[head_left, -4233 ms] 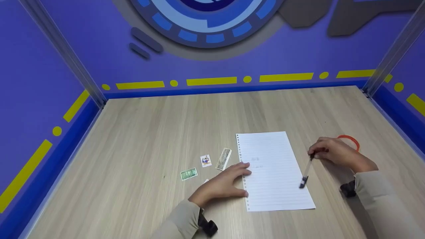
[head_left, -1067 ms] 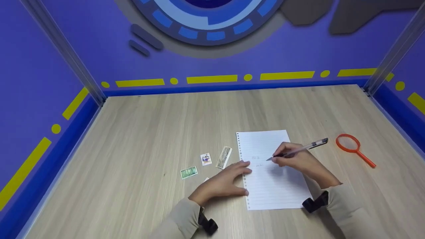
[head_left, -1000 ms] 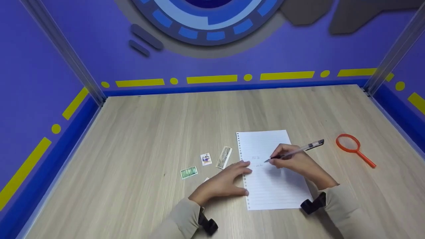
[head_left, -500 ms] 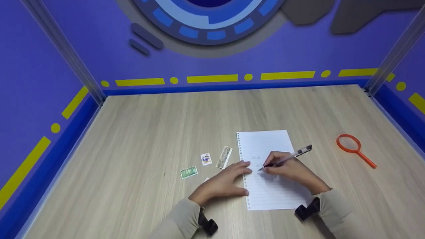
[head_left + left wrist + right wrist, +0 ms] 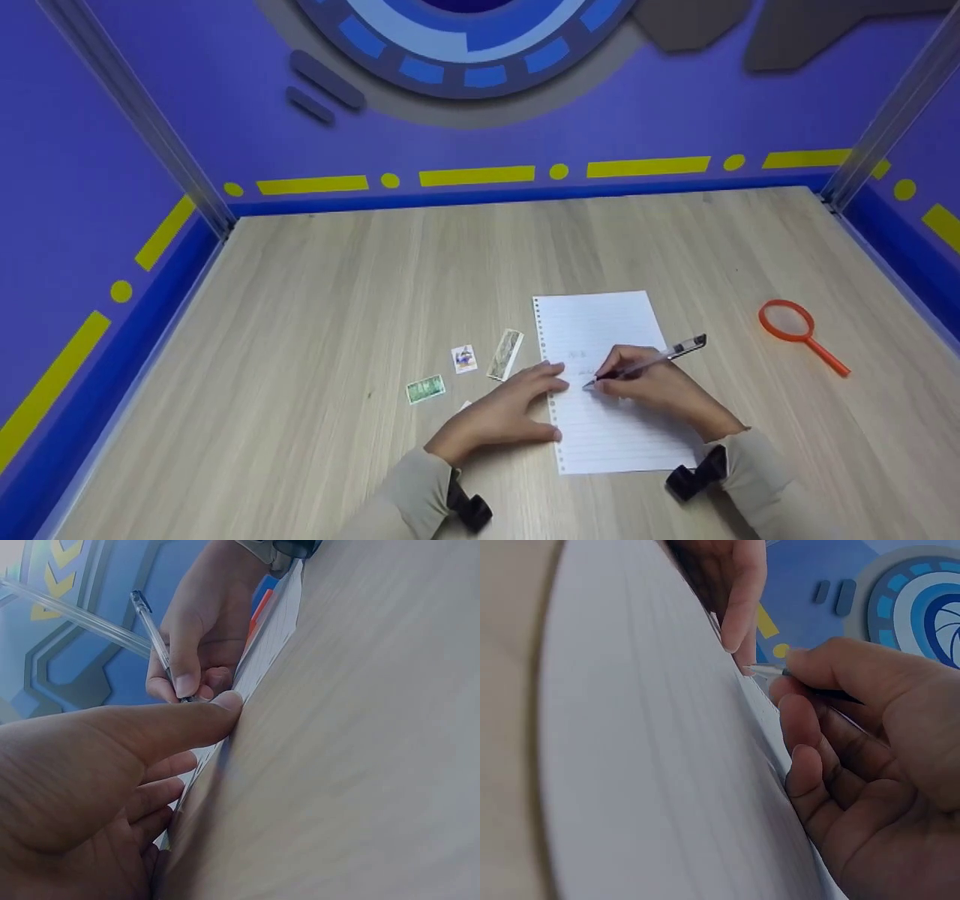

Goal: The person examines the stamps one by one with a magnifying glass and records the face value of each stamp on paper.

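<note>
A sheet of lined loose-leaf paper (image 5: pixel 607 322) lies on the wooden table, with faint handwriting in its upper left part. My left hand (image 5: pixel 504 412) rests at the paper's punched left edge, thumb and fingertips touching it. Over the sheet, my right hand (image 5: pixel 651 386) pinches a clear gel pen (image 5: pixel 686 346) between thumb and fingers. Its metal tip (image 5: pixel 761 670) points at the paper just below the second line of writing; contact with the sheet is hard to tell. In the left wrist view, the pen's capless barrel end leans up past the right hand (image 5: pixel 206 637).
Left of the paper lie a green stamp (image 5: pixel 426 389), a small stamp with a colored figure (image 5: pixel 463 358) and a long grey-brown stamp (image 5: pixel 505 355). A further white corner shows beside the left hand. An orange magnifying glass (image 5: pixel 811 341) lies at right. Blue walls border the table.
My right hand has come from beside the magnifying glass, turned the pen to writing grip, and moved left and down across the paper. The left hand has stayed in place.
</note>
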`<act>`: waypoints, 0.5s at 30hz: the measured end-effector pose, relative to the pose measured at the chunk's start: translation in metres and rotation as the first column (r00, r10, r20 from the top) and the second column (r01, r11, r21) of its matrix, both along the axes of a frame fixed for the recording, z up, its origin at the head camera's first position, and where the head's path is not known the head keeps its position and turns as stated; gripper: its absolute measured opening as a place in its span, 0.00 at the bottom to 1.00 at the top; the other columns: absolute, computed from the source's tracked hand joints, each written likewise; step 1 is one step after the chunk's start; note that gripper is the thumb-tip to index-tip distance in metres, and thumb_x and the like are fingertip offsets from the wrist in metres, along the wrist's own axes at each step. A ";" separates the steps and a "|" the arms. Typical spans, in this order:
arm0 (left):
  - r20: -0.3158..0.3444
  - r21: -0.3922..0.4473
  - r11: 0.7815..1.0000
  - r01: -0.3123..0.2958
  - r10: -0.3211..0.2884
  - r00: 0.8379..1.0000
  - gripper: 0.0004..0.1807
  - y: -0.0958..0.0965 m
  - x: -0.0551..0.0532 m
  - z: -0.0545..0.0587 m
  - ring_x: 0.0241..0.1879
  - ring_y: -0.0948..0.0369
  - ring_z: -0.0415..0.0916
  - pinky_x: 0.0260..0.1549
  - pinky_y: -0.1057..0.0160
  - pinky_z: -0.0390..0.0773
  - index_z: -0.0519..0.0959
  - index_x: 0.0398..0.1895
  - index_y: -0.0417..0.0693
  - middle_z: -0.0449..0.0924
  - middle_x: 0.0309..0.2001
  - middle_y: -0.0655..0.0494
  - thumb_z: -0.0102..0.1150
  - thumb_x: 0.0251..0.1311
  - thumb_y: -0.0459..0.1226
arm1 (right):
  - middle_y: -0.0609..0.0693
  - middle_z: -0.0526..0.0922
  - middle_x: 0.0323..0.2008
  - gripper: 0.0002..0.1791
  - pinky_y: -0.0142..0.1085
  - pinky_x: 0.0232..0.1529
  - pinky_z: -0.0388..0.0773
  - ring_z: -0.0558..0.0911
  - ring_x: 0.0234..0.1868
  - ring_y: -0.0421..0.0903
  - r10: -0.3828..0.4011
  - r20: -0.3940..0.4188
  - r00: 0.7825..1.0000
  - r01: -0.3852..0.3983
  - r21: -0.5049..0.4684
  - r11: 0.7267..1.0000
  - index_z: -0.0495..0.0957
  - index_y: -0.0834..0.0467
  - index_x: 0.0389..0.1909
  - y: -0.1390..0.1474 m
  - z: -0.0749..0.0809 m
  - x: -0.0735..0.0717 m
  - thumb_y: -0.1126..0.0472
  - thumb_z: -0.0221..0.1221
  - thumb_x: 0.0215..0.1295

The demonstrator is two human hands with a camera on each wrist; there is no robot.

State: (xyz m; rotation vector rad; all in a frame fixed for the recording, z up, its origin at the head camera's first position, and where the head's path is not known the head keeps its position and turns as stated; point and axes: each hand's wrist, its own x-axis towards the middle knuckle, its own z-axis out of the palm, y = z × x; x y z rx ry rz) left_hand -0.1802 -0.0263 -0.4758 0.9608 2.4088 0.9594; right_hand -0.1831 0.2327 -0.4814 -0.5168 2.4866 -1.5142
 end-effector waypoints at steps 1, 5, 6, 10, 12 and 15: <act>0.001 0.000 1.000 0.000 0.000 1.000 0.35 0.000 0.000 0.000 0.75 0.56 0.49 0.74 0.58 0.50 0.70 0.65 0.48 0.57 0.74 0.56 0.69 0.51 0.42 | 0.48 0.83 0.32 0.07 0.26 0.33 0.73 0.78 0.30 0.35 -0.005 -0.002 1.000 0.005 0.001 1.000 0.79 0.58 0.33 0.000 0.000 0.000 0.60 0.67 0.57; 0.004 -0.002 1.000 0.001 -0.001 1.000 0.35 0.000 0.000 0.001 0.75 0.57 0.49 0.74 0.58 0.50 0.70 0.65 0.47 0.57 0.74 0.57 0.69 0.52 0.42 | 0.50 0.83 0.33 0.06 0.26 0.33 0.74 0.78 0.31 0.35 -0.011 -0.007 1.000 0.011 -0.011 1.000 0.79 0.58 0.33 -0.001 -0.001 0.001 0.62 0.66 0.57; 0.004 -0.003 1.000 0.001 -0.001 1.000 0.35 0.000 0.000 0.001 0.75 0.57 0.49 0.74 0.58 0.50 0.70 0.65 0.47 0.57 0.74 0.57 0.69 0.52 0.42 | 0.50 0.83 0.33 0.06 0.26 0.33 0.74 0.78 0.31 0.35 -0.012 -0.007 1.000 0.012 -0.013 1.000 0.79 0.59 0.33 -0.001 -0.001 0.001 0.63 0.66 0.57; 0.006 -0.001 1.000 -0.002 0.002 1.000 0.35 0.000 0.000 0.001 0.75 0.57 0.49 0.74 0.58 0.50 0.70 0.65 0.48 0.57 0.74 0.57 0.68 0.52 0.43 | 0.48 0.83 0.32 0.05 0.26 0.35 0.74 0.78 0.32 0.35 -0.019 -0.010 1.000 0.019 -0.008 1.000 0.79 0.58 0.32 -0.002 -0.001 0.002 0.64 0.66 0.57; 0.008 0.002 1.000 -0.005 0.005 1.000 0.35 0.000 0.000 0.001 0.75 0.57 0.49 0.74 0.58 0.50 0.70 0.65 0.48 0.57 0.74 0.57 0.68 0.52 0.43 | 0.46 0.82 0.31 0.05 0.26 0.35 0.74 0.78 0.32 0.35 -0.024 -0.014 1.000 0.024 -0.001 1.000 0.79 0.58 0.32 -0.002 0.000 0.002 0.63 0.66 0.57; 0.009 0.007 1.000 -0.007 0.006 1.000 0.35 0.000 0.001 0.001 0.75 0.57 0.49 0.74 0.58 0.50 0.70 0.65 0.48 0.57 0.74 0.57 0.69 0.52 0.43 | 0.45 0.81 0.30 0.05 0.26 0.34 0.74 0.78 0.31 0.35 -0.017 -0.011 1.000 0.017 -0.009 1.000 0.79 0.59 0.31 -0.002 0.000 0.003 0.64 0.65 0.57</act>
